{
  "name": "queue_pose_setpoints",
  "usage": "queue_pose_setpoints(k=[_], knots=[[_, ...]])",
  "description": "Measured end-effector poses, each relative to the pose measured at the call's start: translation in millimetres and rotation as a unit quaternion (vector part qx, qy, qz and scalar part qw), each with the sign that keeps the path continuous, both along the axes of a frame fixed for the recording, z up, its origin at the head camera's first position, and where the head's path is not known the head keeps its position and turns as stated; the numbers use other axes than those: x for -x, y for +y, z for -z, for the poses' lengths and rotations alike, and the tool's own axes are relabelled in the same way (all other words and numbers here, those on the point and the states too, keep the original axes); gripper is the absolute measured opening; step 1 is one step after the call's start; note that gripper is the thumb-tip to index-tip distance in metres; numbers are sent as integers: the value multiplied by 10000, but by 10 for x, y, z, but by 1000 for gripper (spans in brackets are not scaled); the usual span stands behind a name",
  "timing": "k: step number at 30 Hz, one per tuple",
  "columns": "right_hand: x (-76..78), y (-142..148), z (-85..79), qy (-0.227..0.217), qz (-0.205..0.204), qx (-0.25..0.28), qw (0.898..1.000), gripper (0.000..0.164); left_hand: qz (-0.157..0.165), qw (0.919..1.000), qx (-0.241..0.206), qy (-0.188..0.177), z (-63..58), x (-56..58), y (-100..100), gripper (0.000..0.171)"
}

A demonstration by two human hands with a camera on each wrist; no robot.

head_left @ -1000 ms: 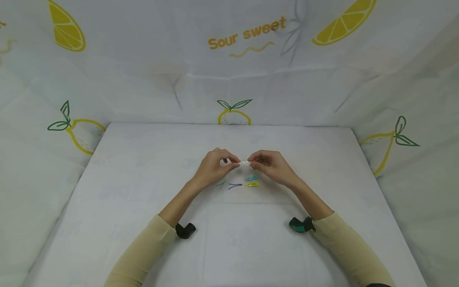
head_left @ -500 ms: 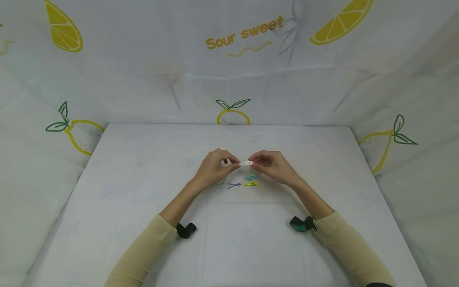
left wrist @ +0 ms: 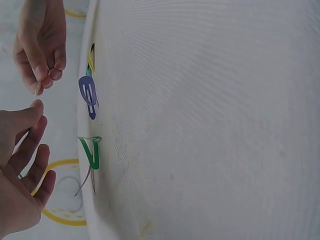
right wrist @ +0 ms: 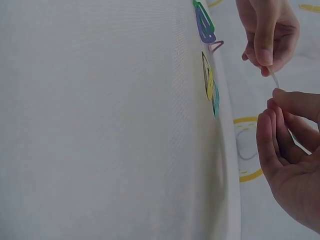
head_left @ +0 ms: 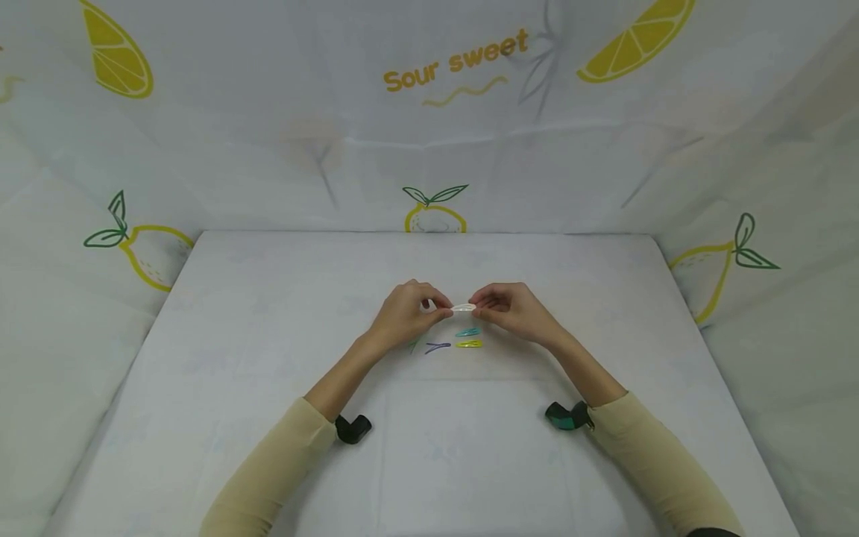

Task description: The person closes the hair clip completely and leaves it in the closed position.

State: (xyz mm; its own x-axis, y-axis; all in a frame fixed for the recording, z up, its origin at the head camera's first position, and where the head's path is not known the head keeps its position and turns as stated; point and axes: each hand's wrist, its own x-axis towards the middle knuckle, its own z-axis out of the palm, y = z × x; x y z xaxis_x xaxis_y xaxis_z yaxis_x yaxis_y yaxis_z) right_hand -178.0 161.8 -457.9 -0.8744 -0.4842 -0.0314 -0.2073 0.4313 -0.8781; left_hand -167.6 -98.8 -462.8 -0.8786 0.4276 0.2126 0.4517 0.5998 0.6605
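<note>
A white snap hair clip (head_left: 463, 307) is held above the table between my two hands. Thumb and finger of my left hand (head_left: 406, 316) pinch its left end; those of my right hand (head_left: 515, 313) pinch the right end. Both wrist views show the clip as a thin pale strip spanning the fingertips. Just below the hands lie a teal clip (head_left: 467, 333) and a yellow clip (head_left: 469, 344), both looking closed. A purple clip (head_left: 438, 347) lies spread apart to their left. Beside it a green clip (left wrist: 93, 155), also spread, is partly hidden by my left hand in the head view.
A white cloth covers the table (head_left: 429, 447), which ends at a white curtain (head_left: 268, 149) printed with lemons. Black wrist camera mounts (head_left: 353, 429) stick out inward from both sleeves, low over the table.
The white clip has turned from edge-on to showing more of its flat face. Both hands have shifted slightly right, and the left now covers more of the green clip.
</note>
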Motion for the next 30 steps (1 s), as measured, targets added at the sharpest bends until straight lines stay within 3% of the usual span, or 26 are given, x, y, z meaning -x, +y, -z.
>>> queue_pose_setpoints(k=[19,30], knots=[[48,38,27,138,-122,-191,9996,15,-24,9990,443,79,13,30,66,10],[89,36,47,148,-236,-549,9981,16,-23,9967,812,-64,37,59,100,12]])
